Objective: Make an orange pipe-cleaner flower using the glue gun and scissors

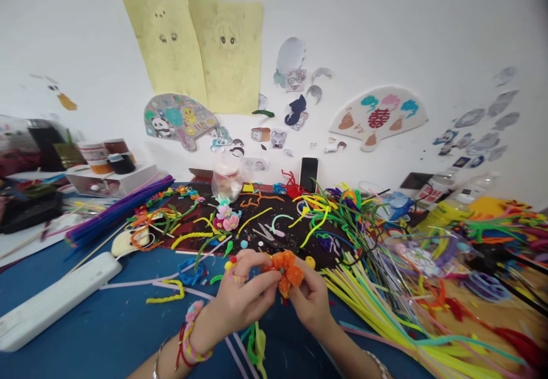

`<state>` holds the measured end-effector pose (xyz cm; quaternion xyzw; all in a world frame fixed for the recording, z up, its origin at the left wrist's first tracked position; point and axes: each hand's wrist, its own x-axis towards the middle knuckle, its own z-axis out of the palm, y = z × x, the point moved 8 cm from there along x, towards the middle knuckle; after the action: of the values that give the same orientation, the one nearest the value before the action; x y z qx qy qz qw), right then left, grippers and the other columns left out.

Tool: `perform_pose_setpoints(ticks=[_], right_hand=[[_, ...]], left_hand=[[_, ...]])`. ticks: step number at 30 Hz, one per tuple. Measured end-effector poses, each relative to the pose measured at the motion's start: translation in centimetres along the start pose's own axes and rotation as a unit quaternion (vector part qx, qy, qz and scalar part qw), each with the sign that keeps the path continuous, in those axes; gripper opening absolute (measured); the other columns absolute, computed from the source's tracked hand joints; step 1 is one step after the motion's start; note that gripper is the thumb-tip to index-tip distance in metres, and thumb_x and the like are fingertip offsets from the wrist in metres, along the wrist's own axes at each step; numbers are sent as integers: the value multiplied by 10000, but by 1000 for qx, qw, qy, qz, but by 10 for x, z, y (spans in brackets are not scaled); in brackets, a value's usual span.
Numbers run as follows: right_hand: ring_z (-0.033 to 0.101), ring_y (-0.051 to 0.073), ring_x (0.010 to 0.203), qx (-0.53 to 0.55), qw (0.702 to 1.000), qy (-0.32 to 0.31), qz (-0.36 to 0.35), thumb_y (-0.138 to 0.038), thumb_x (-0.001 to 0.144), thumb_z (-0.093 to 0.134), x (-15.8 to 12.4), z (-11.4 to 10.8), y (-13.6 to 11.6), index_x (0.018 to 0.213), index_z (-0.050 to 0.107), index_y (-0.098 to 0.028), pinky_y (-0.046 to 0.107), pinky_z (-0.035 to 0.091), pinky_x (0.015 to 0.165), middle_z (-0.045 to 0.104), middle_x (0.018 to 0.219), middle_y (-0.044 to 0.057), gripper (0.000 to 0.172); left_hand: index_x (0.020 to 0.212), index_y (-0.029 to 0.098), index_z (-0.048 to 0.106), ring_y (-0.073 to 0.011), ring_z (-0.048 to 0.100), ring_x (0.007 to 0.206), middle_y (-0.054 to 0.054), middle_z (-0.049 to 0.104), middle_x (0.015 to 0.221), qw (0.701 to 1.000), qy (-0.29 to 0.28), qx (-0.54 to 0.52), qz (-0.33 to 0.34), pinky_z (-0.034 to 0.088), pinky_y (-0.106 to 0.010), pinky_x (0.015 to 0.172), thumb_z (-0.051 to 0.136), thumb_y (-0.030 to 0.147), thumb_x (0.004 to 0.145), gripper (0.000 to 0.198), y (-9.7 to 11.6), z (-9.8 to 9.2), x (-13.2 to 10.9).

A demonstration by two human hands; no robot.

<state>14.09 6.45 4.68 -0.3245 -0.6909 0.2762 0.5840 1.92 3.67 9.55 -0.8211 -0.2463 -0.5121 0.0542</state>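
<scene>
Both hands meet over the front of the blue table around an orange pipe-cleaner flower [286,270]. My left hand [248,293], wearing a ring with red and yellow balls, pinches the flower's left side near its middle. Fingers of my right hand [311,299] close on its right petals from behind and below, and are partly hidden by them. Below the wrists lies a green and yellow pipe-cleaner piece [257,345]. Just behind the hands are a yellow ball [310,262] and scissors [263,232] on a dark mat [295,219].
Bundles of yellow pipe cleaners [368,305] spread at the right, beside tangled green stems. A white bar-shaped box [60,299] lies at the left, near purple pipe cleaners [115,216]. A phone [309,174] leans at the wall. Pink flowers [226,217] sit on the mat.
</scene>
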Motion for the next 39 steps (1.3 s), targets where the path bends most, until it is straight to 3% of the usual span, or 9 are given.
perform_pose_setpoints(ticks=[4,9,13,20,27,32,39], right_hand=[[601,218,809,-5,1000,-3,-7,-395,862,481,1,0,-2,1065,611,-226,315,488,667,655,875,78,294],[603,207,822,10,1000,-6,-11,-387,864,482,1,0,-1,1099,595,-230,307,485,684,651,986,86,304],[600,212,815,-3,1000,-9,-1,-361,864,479,0,1,1,1067,603,-214,308,484,679,652,899,79,279],[590,214,800,-15,1000,-13,-6,-376,863,469,1,1,-2,819,620,-202,314,476,688,627,773,63,235],[580,202,784,1,1000,-16,-9,-343,863,476,1,2,-2,842,615,-203,299,458,685,620,771,56,198],[575,199,794,7,1000,-20,2,-306,854,483,-1,2,2,813,600,-205,290,450,689,619,791,55,160],[559,188,762,14,1000,-21,2,-297,855,473,-1,3,2,751,570,-208,281,431,685,597,735,40,167]], left_hand=[[929,195,546,-152,546,789,-55,546,902,1000,9,-4,-4,496,-315,686,543,28,736,255,0,-1,0],[1048,201,543,-156,543,824,-64,543,941,1000,-8,4,-2,493,-324,711,543,26,741,354,-1,2,-1],[1040,183,551,-163,536,836,-72,530,952,1000,-11,-1,0,491,-337,715,548,7,726,360,-1,2,-1],[1009,185,563,-162,534,829,-66,524,943,1000,-4,14,23,489,-359,732,549,-6,710,355,-1,3,-4],[1000,169,547,-150,536,803,-61,537,904,999,28,-4,23,498,-334,724,541,-5,725,325,0,0,-5],[1137,188,535,-146,522,820,-57,510,934,1000,-8,0,15,489,-309,702,531,-4,740,440,-2,5,-6],[1087,194,562,-154,518,832,-57,504,943,1000,-14,-1,13,479,-319,710,527,-6,733,409,-1,4,-4]])
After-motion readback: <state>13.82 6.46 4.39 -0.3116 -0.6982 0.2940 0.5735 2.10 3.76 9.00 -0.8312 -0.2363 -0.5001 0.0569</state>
